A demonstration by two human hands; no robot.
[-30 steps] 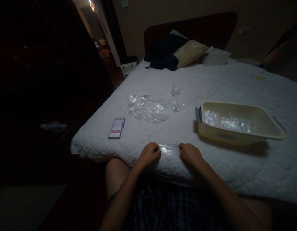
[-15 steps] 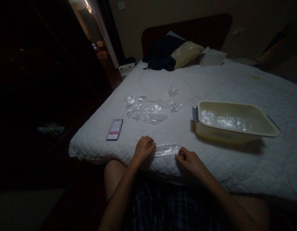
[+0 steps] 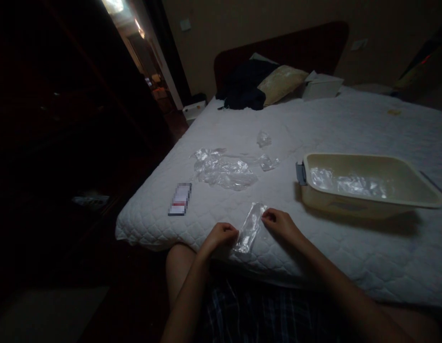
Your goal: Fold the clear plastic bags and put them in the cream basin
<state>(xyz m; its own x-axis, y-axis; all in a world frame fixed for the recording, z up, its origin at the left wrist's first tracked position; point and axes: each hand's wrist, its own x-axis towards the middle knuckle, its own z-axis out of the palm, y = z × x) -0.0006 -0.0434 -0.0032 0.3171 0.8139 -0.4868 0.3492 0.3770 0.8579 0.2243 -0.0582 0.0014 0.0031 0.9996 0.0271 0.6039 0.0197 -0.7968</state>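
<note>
Near the front edge of the bed, a folded strip of clear plastic bag (image 3: 250, 228) lies slanted between my two hands. My left hand (image 3: 221, 238) pinches its lower left side with closed fingers. My right hand (image 3: 280, 223) pinches its upper right side, thumb against fingertips. Beyond them, a crumpled heap of clear plastic bags (image 3: 224, 169) spreads over the white quilt. Two smaller clear plastic pieces, one nearer (image 3: 268, 162) and one farther (image 3: 264, 138), rest to the right of the heap.
An open cream storage bin (image 3: 367, 202) with grey latches and clear plastic inside stands on the quilted bed (image 3: 145, 209) at right. A blurred phone (image 3: 179, 199) lies at left. Dark clothing (image 3: 240, 88), a pillow (image 3: 283, 83) and a white box (image 3: 323, 88) are by the headboard.
The plastic strip has turned from lying crosswise to a steep slant. My left hand has come lower and my right hand slightly higher relative to it. The view has shifted a little.
</note>
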